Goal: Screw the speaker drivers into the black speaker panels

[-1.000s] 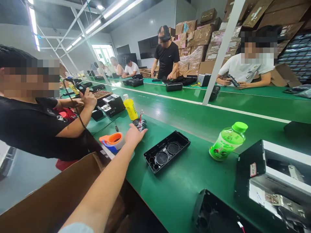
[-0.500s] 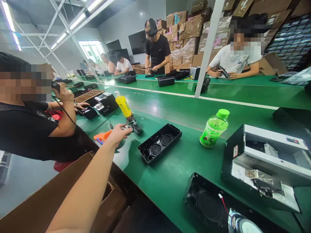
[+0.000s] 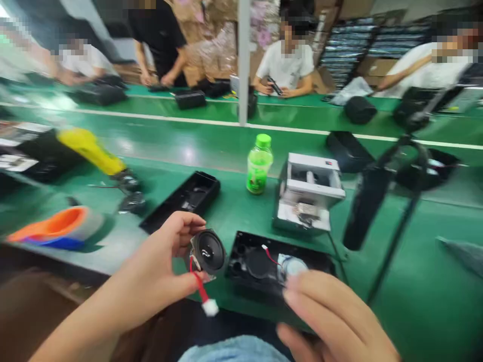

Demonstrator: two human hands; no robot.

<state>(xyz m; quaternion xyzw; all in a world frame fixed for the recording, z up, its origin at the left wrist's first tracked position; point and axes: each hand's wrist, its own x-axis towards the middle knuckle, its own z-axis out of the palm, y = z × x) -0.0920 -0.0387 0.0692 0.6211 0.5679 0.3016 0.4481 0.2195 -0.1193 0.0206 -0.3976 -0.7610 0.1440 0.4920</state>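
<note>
left hand point(image 3: 151, 264): one, grip narrow, closed on a small round speaker driver point(image 3: 207, 251) held by its rim between fingers and thumb, black cone turned toward the camera; a red wire point(image 3: 196, 281) hung from it, ending in a white connector point(image 3: 210, 307). right hand point(image 3: 324, 317): one, blurred, fingers half curled just over a black speaker housing point(image 3: 241, 251); whether this grip held anything could not be told. housing: lying open side up on the green desk point(image 3: 241, 221), directly before the person, with a thin red wire point(image 3: 269, 254) and a silvery disc point(image 3: 292, 266) inside. also on the desk: a second black housing point(image 3: 181, 201) to the left; an opened white-and-metal box unit point(image 3: 309, 193) to the right; a green-capped bottle point(image 3: 259, 163) between them, farther back; an orange tape roll point(image 3: 49, 229) at the left; a yellow bottle point(image 3: 90, 148), blurred. across the desks, a co-worker in a white shirt point(image 3: 285, 65) held a dark tool point(image 3: 274, 85).
</note>
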